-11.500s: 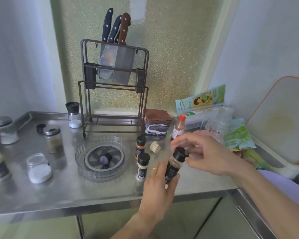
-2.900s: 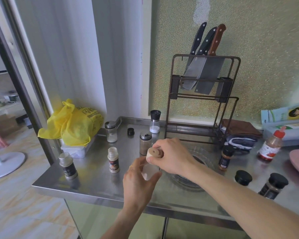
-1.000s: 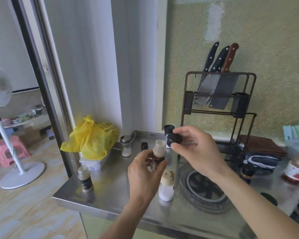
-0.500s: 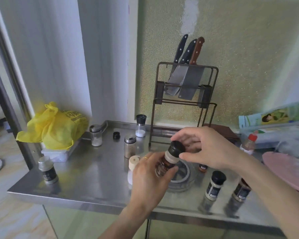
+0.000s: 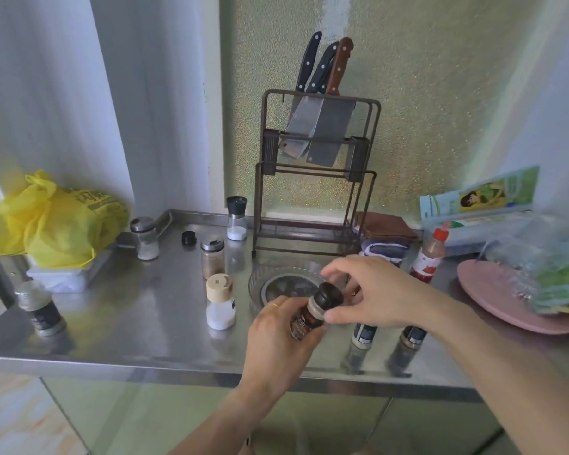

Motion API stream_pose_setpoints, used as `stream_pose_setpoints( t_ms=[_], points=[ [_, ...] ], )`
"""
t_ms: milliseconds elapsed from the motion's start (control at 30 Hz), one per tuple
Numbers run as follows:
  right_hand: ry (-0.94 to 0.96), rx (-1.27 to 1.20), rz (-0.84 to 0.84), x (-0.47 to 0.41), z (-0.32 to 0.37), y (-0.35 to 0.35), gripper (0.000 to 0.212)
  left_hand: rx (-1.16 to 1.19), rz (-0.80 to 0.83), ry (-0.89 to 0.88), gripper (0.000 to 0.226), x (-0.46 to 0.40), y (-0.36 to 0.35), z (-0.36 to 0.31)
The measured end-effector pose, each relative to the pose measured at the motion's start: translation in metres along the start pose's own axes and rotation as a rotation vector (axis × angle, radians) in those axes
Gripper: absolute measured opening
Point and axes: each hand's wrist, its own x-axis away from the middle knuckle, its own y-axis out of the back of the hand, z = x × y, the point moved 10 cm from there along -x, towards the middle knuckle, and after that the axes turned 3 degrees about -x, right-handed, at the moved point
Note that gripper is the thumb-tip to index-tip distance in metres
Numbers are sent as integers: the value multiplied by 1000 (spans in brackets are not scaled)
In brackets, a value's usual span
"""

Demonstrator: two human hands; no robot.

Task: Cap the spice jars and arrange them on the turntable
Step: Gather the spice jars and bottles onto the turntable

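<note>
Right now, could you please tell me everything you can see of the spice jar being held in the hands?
The spice jar is a small bottle with a dark label, reddish-brown contents and a pale collar under a round black cap. It is tilted, cap pointing up and to the right, held in the air above the front of the steel counter, in front of the clear turntable. The left hand grips its body from below; the right hand has its fingers at the cap and collar.
</note>
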Motion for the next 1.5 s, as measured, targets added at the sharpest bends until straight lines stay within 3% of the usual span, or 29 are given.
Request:
stream_pose_setpoints(
  t_ms=[133,267,400,533,633,767,867,1000,1133,1267,1500],
  points=[
    [-33,43,-17,0,-8,-6,31,-39,18,0,35,4,-8,3],
    [-35,51,26,2,-8,-21,55,-29,36,11,34,11,-13,11],
    [-47,95,6,-1,-7,-27,37,-28,55,31,35,13,-16,21],
    [-22,21,59,0,0,-42,57,-18,54,36,37,17,-16,27],
    [-41,64,22,-3,-3,-40,38,-20,46,40,37,17,-14,29],
    [-50,14,56,-3,-1,-46,58,-18,44,39,35,19,-11,32],
    [-62,33,24,-7,-3,-45,39,-19,43,47,36,19,-9,36],
    [-31,-23,52,-7,5,-50,57,-22,38,62,35,20,-4,42],
    [-44,-39,-20,-12,12,-45,34,-21,23,73,35,21,6,48],
    [13,-131,-3,-17,30,-50,47,-23,-3,73,35,23,22,51],
    [90,-227,-116,-34,79,-55,40,-45,-122,107,31,31,80,69]
  ],
)
